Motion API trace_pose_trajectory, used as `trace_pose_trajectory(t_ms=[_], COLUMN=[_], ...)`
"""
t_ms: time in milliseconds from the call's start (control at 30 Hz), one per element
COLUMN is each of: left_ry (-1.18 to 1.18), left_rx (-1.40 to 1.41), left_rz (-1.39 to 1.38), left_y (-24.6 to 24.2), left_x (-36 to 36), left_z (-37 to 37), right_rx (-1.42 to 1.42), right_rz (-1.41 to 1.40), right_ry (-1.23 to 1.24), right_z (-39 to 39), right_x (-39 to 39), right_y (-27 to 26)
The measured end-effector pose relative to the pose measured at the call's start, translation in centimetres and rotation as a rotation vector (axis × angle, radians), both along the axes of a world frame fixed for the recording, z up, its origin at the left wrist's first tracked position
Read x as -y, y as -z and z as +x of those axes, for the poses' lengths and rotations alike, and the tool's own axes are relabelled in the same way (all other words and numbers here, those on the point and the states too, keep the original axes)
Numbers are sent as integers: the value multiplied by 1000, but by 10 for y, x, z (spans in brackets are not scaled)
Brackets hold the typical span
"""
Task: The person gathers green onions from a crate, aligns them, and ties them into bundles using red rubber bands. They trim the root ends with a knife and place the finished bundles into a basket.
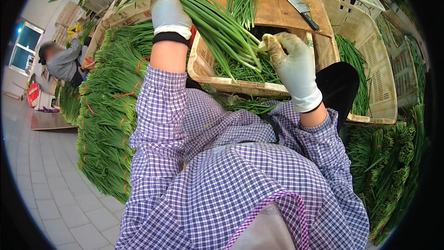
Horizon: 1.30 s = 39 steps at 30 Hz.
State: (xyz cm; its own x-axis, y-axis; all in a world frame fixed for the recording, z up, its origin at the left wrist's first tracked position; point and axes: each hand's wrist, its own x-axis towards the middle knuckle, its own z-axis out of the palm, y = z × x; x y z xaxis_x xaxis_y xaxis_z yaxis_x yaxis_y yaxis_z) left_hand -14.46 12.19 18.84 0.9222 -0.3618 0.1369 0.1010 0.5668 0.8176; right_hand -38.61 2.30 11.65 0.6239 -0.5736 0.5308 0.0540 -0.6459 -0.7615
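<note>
A bunch of garlic chives slants across the upper middle, its leaves at the upper left and pale stem ends at the lower right. My left hand, in a soiled white glove, grips it around the middle. My right hand, gloved the same way, is at the stem ends with thumb and forefinger pinched on a pale stem end. Below the bunch stands a cream plastic crate with loose green leaves inside. A wooden board lies over the crate's far side.
On the board are a cleaver with a black handle and some loose chives. Tied chive bundles are stacked at left, more bundles at right. Another crate stands right. A person sits far left.
</note>
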Motion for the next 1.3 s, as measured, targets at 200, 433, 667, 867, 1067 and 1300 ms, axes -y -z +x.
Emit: trace_pose_trajectory(t_ms=[200, 433, 667, 867, 1067, 1300], left_ry=[-83, -127, 26, 557, 1043, 1184], left_rx=[117, 166, 183, 32, -207, 138], left_rz=[-15, 130, 154, 200, -329, -396], left_y=[-7, -13, -22, 7, 55, 26], left_x=[8, 1, -34, -60, 24, 141], left_z=[-18, -13, 17, -8, -15, 71], right_rx=[-214, -219, -1163, -327, -50, 132], right_rz=[358, 55, -202, 564, 958, 748], right_ry=[-289, -26, -496, -837, -1074, -842], right_z=[30, 31, -21, -16, 65, 123], right_x=[5, -4, 53, 64, 36, 97], right_y=[1, 20, 62, 17, 35, -10])
